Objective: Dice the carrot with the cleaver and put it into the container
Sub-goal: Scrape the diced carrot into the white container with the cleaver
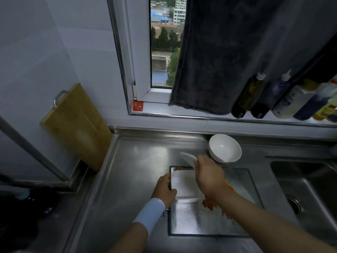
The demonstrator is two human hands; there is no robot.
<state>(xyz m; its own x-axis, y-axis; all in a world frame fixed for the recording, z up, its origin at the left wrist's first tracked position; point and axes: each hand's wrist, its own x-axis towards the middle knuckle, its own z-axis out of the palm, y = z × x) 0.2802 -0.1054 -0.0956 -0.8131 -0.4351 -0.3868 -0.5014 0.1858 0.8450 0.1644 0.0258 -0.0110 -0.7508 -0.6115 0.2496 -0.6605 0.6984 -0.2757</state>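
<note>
Small orange pieces of diced carrot (208,204) lie in a loose heap on a clear rectangular glass cutting board (191,221), partly hidden under the right forearm. A few more orange bits show at the far edge of a white square shallow container (184,185); whether they are inside it cannot be told. The dice look light, firm and damp, likely to roll and scatter, so they are better swept or scooped on the flat blade than pinched. The left hand (164,189) grips the container's left rim, steadying it. The right hand (207,172) grasps a pale, broad-bladed cleaver (188,158) above the container. A round white bowl (225,148) sits just beyond on the stainless steel counter (136,170).
</note>
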